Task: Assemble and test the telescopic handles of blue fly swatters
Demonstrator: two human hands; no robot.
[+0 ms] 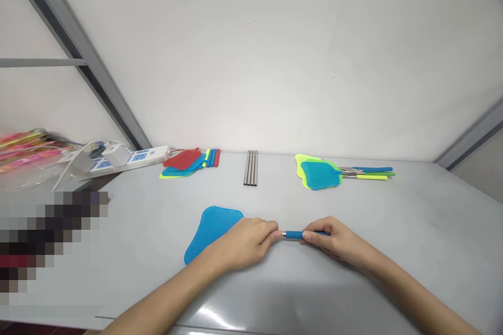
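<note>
plainly, the blue swatter (214, 233) lies on the near side of the four metal tubes (250, 168), its perforated head to their left and its handle sleeve (293, 234) to their right. the left hand (253, 241) has its grip wrapped round the shaft, of which only a short shiny end shows, and hides the join with the head; the right hand (334, 238) has its grip pinching the blue sleeve between thumb and fingers. it should be light, the head thin and bendy, the shaft stiff and perhaps slippery where it is bare metal, the sleeve likely softer and kinder to fingertips; nothing about it looks fragile. the shaft close to the head and the sleeve itself seem the best places to take hold. the worktop (137, 251) under the tubes is smooth, grey and a little glossy, with a pale wall (251, 63) behind them. left of the tubes lie loose sleeves (212, 158), stacked heads (183, 161) and, farther out, a white power strip (157, 155); right of them is a pile of swatters (320, 175) with metal shafts.
</note>
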